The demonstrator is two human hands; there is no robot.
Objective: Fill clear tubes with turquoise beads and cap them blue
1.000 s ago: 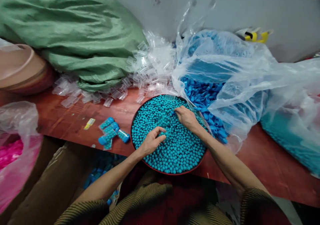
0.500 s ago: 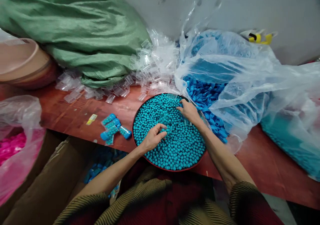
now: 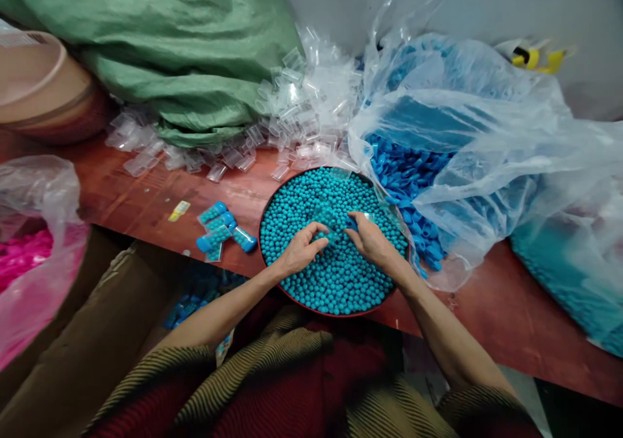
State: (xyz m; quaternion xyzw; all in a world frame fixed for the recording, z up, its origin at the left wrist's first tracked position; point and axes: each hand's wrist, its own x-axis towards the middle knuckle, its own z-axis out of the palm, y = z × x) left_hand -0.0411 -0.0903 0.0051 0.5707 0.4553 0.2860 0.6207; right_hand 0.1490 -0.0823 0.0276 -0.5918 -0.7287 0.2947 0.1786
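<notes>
Left hand (image 3: 302,251) grips a clear container (image 3: 329,220) over the turquoise beads (image 3: 338,289), right hand (image 3: 370,239) pinches a blue cap (image 3: 351,223).
The container's long axis blurs into the beads; I can't tell where it points.

A green sack (image 3: 195,48) slumps beside a tan tub (image 3: 43,108) at far left; bagged pink pieces (image 3: 24,256) sit near left, beside brown cardboard (image 3: 82,334).

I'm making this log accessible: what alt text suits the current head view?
Over a round tray of turquoise beads, a person's left hand holds a clear container and the right hand a small blue cap. Filled, capped containers lie on the red table to the tray's left.
</notes>
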